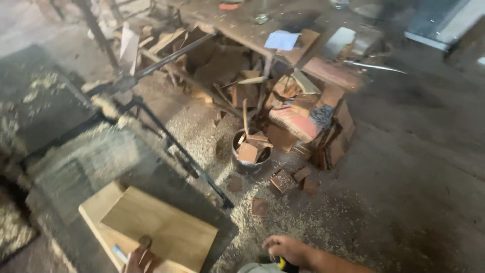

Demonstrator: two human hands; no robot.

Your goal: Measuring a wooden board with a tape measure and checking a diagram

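- A dusty workshop floor (404, 167) spreads out, strewn with sawdust (303, 222) and wood chips, darker and barer toward the right.
- A long tabletop (242, 28) runs across the top of the view, with a pale sheet of paper (281, 40) lying near its edge.
- Under and beside the tabletop sits a heap of reddish wood offcuts (303, 116), some of them stacked against the table leg.
- A round metal bucket (250, 154) stands on the floor in front of the heap, stuffed with more scraps of wood.
- A few small square blocks (283, 181) lie loose on the floor just beside the bucket.
- A dark metal frame (177, 146) slants across the floor from upper left toward the middle.
- At the bottom left, the left hand (139, 258) has its grip closed on the near edge of two light plywood boards (156, 227), stacked one on the other, thumb on top.
- The boards are held low, above a dark machine surface (76, 167) covered in sawdust.
- The right hand (288, 250) sits at the bottom edge, its grip curled over a yellow and black object (281, 264); most of that object is hidden.
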